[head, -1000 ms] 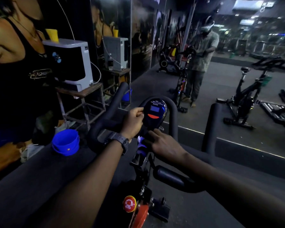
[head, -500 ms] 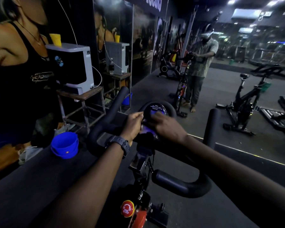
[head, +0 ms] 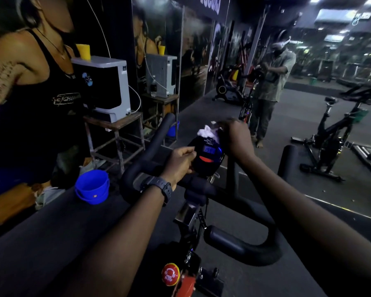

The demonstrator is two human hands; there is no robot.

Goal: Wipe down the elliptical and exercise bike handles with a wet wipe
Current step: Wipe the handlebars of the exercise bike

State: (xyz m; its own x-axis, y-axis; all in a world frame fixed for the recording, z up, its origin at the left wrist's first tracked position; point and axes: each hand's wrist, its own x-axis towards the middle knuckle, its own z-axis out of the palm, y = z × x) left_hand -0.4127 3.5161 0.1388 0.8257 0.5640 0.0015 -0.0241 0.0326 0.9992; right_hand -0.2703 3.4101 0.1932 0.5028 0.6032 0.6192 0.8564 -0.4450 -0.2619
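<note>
The console [head: 208,155] is gripped on its left edge by the left hand [head: 180,162], fingers curled. A white wipe [head: 208,131] is bunched on top of the console, apparently pinched by the right hand [head: 236,138] just right of it. The handlebar [head: 150,151] curves round the console; a blue bucket [head: 92,186] sits left.

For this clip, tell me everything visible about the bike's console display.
The console is a small rounded black unit, plastic by its look, mounted upright above the handlebar centre. It has a lit blue screen, a white logo above and a red button below. The left hand holds its left edge; the right hand presses a white wipe on its top.
</note>
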